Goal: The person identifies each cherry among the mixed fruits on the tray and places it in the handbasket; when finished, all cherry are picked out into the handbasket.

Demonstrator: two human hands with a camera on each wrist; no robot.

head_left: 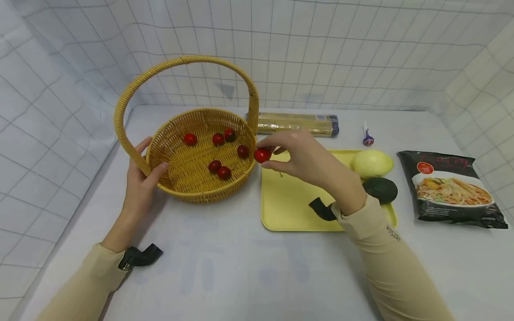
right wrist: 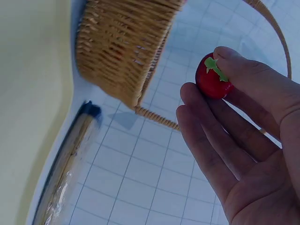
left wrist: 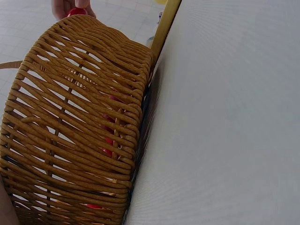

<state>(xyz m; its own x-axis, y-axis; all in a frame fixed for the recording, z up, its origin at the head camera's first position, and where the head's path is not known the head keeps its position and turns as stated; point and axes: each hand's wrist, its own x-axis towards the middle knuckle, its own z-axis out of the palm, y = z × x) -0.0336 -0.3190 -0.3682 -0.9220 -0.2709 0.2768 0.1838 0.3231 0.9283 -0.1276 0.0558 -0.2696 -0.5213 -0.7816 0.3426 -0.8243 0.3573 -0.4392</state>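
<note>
Right hand (head_left: 301, 154) pinches tomato (head_left: 262, 155), centre of frame; basket (head_left: 201, 195) lies just left of grip, at centre-left, its right rim nearest tomato. Left hand (head_left: 141, 183), farther from tomato, clasps basket's left side, thumb over rim.

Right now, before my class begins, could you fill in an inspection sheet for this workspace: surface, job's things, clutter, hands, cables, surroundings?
Surface: white table, faint grey patches toward the near edge.
Job's things: wicker basket with six small red fruits inside; yellow tray beside it.
Clutter: long gold pack, lollipop, noodle packet; pale yellow fruit and dark green fruit at the tray's right side.
Hands: left hand grips the basket's left rim; right hand pinches a seventh red fruit near the right rim.
Cables: nothing seen.
Surroundings: white walls with grid lines.
</note>
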